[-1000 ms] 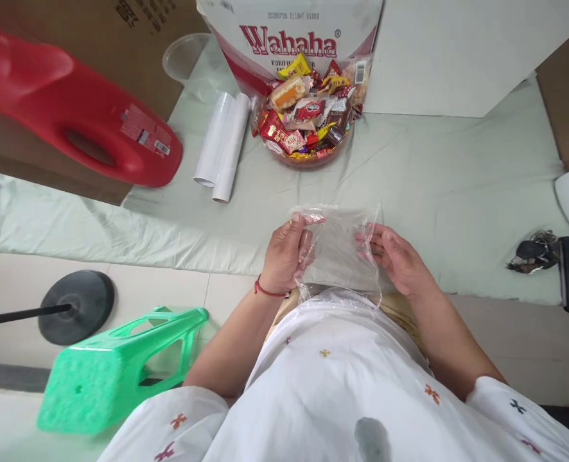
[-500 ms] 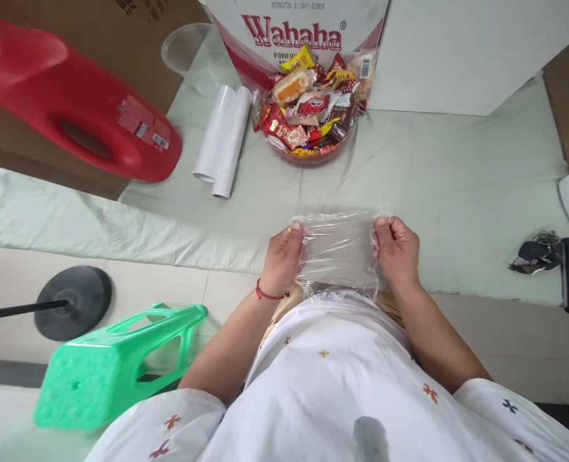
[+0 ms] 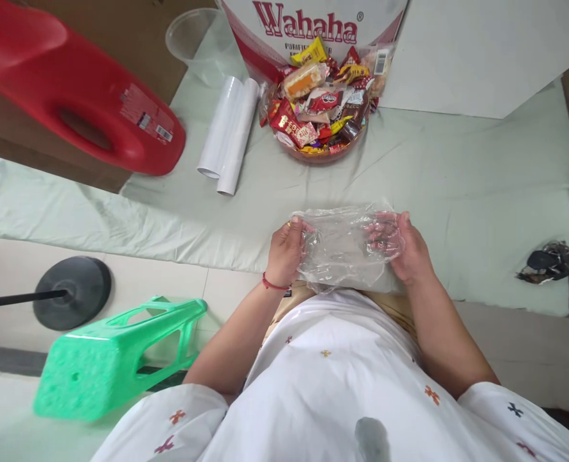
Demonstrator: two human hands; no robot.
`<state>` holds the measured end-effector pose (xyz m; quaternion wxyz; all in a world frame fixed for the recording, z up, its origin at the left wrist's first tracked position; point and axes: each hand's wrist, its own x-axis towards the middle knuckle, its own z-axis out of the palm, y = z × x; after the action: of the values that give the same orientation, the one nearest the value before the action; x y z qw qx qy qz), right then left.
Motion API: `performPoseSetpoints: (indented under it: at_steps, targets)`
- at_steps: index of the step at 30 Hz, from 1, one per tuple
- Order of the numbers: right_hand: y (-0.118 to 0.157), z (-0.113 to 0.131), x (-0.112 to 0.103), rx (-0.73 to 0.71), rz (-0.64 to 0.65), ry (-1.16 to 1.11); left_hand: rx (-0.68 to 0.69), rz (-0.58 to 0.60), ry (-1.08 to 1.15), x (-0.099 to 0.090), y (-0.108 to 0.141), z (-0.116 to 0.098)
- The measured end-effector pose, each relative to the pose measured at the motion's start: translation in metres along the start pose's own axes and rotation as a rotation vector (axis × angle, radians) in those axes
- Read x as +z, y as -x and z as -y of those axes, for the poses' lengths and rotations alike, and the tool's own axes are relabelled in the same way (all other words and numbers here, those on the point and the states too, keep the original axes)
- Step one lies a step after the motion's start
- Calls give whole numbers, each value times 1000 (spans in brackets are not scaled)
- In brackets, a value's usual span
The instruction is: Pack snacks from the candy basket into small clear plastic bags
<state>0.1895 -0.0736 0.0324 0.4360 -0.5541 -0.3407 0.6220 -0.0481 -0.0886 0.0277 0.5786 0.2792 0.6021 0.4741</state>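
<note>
A clear, crinkled plastic film or bag [image 3: 345, 247] is spread between my two hands above the near edge of the cloth-covered table. My left hand [image 3: 287, 247], with a red string on the wrist, pinches its left side between thumb and fingers. My right hand [image 3: 407, 247] is at its right side, fingers stretched out and apart beneath or inside the clear plastic, thumb outside at the edge. Beyond the hands sits a bowl of wrapped snacks [image 3: 318, 109].
Two white rolls [image 3: 229, 135] lie left of the bowl, near a large red jug [image 3: 140, 128] and a clear tub [image 3: 202, 48]. A Wahaha box [image 3: 313, 22] stands behind. Keys [image 3: 547, 260] lie at right. On the floor is a green stool [image 3: 115, 359].
My right hand has opened from a pinch, its fingers now spread under or within the plastic, which looks looser. The view has shifted slightly.
</note>
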Motion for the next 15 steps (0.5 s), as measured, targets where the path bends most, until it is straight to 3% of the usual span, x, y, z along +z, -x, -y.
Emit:
performPoseSetpoints:
  at_steps: [3,7,11,15]
  targets:
    - [13,2,1,87,165,109,14,-69,15,1,-3,-3]
    - [25,5,-13,211,340,266,35,-142,40,-1,-7,-5]
    - [27,1,-23,239,403,159,10,-188,46,1,-8,-5]
    - [26,-10,-10,240,406,133,-16,-176,50,4,-8,-5]
